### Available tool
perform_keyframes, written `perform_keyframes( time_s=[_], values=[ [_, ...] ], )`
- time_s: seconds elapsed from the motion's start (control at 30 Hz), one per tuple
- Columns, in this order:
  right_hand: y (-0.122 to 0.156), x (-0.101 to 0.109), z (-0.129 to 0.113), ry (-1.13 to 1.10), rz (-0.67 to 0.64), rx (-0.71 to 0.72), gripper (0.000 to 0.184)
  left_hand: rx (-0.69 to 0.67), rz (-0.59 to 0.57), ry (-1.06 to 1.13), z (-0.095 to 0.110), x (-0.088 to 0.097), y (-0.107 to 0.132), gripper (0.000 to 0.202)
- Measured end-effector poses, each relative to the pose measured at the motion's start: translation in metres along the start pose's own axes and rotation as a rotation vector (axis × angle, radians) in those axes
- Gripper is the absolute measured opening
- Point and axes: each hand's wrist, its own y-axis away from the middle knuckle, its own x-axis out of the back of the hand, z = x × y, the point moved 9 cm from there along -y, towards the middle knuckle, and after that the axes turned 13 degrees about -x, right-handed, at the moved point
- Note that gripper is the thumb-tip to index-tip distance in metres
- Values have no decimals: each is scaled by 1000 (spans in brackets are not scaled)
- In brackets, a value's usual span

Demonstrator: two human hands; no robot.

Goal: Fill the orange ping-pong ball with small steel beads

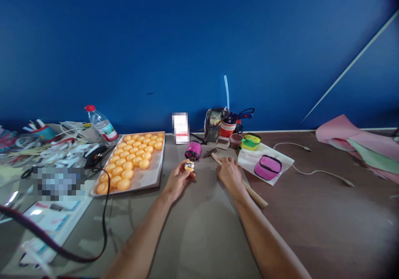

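Near the middle of the table, my left hand (180,182) pinches a small orange ball (189,169) whose upper part is shiny and silver-patterned. My right hand (230,174) lies over the wooden handle of a hammer (254,195), its fingers curled down around it; the palm side is hidden. The hammer's dark head rests on the table past the fingertips. Just beyond the left hand sits a round magenta pouch (193,150) with black edging. To the left, a shallow tray (157,175) carries rows of similar orange balls.
A water bottle (104,125) with a red cap leans behind the tray. A red cup (227,128) holding tools stands at the wall. Right of the hammer, white paper (249,157) bears a flat pink pouch (268,167). A black cord (105,221) arches at left; coloured sheets (344,135) lie far right.
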Motion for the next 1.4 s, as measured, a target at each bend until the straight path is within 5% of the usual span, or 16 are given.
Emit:
perform_keyframes(
  time_s=[0.23,0.47,0.67,0.87,1.07,1.4],
  values=[
    [-6,-4,-1,-17,-25,52,24,-34,23,-29,2,3,-2,45],
    [-2,23,-15,-438,-8,256,26,-24,43,-66,-1,6,-4,46],
    [21,37,-32,-682,-264,375,25,-36,69,-4,-2,8,-6,48],
    [37,28,-49,-639,-406,459,22,-12,63,-13,-5,8,-7,43],
    [31,34,-43,-653,-284,430,21,-27,60,16,-4,6,-6,46],
    [31,26,-42,-715,-391,382,22,-40,45,50,-4,5,-6,42]
  ],
)
